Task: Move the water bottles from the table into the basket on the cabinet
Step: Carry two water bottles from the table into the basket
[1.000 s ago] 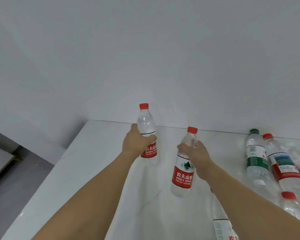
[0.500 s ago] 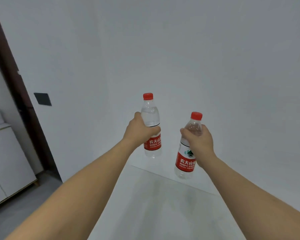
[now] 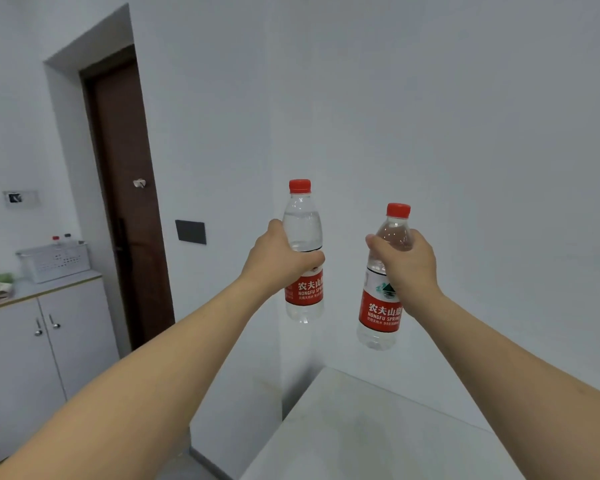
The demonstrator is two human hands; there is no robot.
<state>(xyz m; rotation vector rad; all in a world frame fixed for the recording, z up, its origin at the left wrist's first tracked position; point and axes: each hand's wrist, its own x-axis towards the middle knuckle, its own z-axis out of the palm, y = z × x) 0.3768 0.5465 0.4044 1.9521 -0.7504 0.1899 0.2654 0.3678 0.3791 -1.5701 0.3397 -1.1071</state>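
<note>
Head view, the only view supplied: 2 bare arms extend forward from the lower edge, each hand carrying 1 water bottle in the air. The left hand [image 3: 278,259] has its fingers wrapped tight around the left bottle [image 3: 303,252] just above the red label, thumb on the near side; the bottle stands upright, red cap at 12 o'clock, clear base at 6 o'clock, touching nothing but the hand. The right hand [image 3: 407,268] is closed on the shoulder and upper label of the right bottle [image 3: 381,303], fingers curled round the clear neck section; this bottle leans slightly, cap toward 1 o'clock, base toward 7 o'clock. The 2 bottles are near each other but apart, the right one held lower. The white table [image 3: 378,431] shows only a bare corner at 5 o'clock of the frame, below both bottles and not touching them. At 9 o'clock of the frame the white perforated basket [image 3: 54,261] sits on top of the white cabinet [image 3: 42,344], well apart from both hands; 2 small caps, 1 red and 1 dark, show above its far rim. A dark brown door [image 3: 129,202] stands just to the 3 o'clock side of the cabinet, and a dark wall plate [image 3: 190,232] lies between door and left bottle
</note>
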